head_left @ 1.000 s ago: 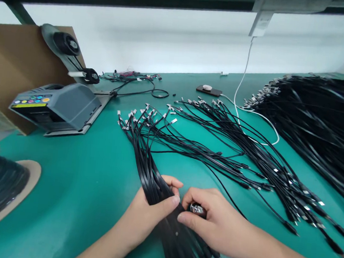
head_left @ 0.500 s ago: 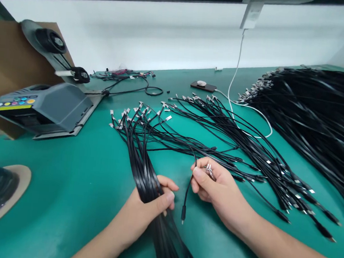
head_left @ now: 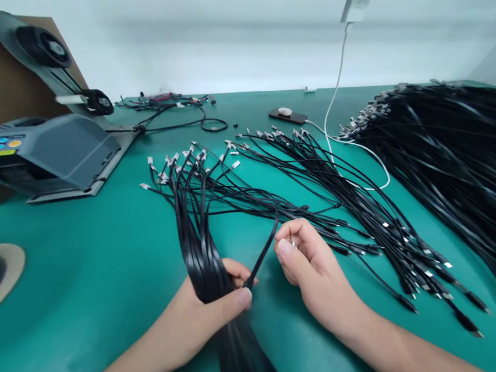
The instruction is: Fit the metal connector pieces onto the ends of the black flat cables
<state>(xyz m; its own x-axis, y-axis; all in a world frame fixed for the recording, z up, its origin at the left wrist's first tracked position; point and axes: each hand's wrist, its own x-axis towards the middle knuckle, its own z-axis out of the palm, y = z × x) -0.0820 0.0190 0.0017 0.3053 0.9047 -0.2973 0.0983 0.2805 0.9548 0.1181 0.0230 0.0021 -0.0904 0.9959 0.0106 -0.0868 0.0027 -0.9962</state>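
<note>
My left hand (head_left: 202, 319) is closed round a thick bundle of black cables (head_left: 194, 242), which runs from silvery plugs at its far end down past the lower edge of the view. Between that thumb and fingers the dark plug end of a single black cable (head_left: 264, 253) is also pinched. This cable rises toward the fingertips of my right hand (head_left: 321, 269), which are very near it; whether they touch it I cannot tell. My right fingers are curled round small shiny metal pieces (head_left: 293, 243), mostly hidden, kind unclear.
Loose black cables (head_left: 247, 197) lie behind my hands, with another group (head_left: 352, 202) to their right. A large cable pile (head_left: 453, 147) fills the far right. At left stand a grey machine (head_left: 67, 151) and a spool (head_left: 12, 263). A phone (head_left: 287, 116) with a white cord lies behind.
The single cable's lower end, hanging free before, is now pinched in my left hand. My right fingers have loosened from it. The view has shifted slightly.
</note>
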